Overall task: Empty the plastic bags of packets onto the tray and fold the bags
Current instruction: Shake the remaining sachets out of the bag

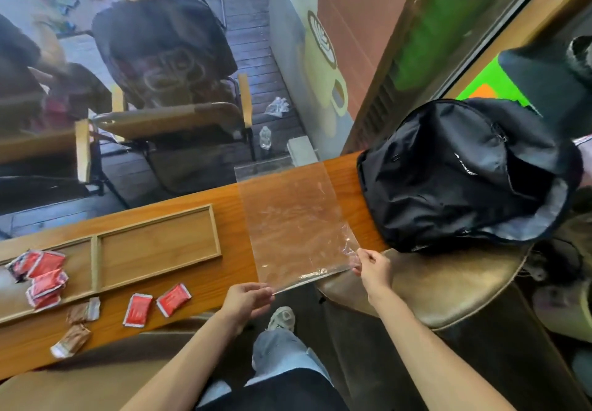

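Observation:
A clear plastic bag (290, 221) lies flat and empty across the wooden counter, its far end hanging past the back edge. My left hand (248, 298) pinches its near left corner and my right hand (373, 266) pinches its near right corner. Left of the bag sits a two-compartment wooden tray (214, 231). Several red packets (43, 274) lie heaped in its left compartment, while the right compartment holds nothing. Two red packets (157, 305) and two brown packets (77, 325) lie on the counter in front of the tray.
A black backpack (461, 173) rests on the counter's right end, close to the bag. A brown padded stool (426, 285) stands under my right arm. Beyond the counter a person sits on a wooden chair (179, 119), back turned. A plastic bottle (265, 137) stands on the floor.

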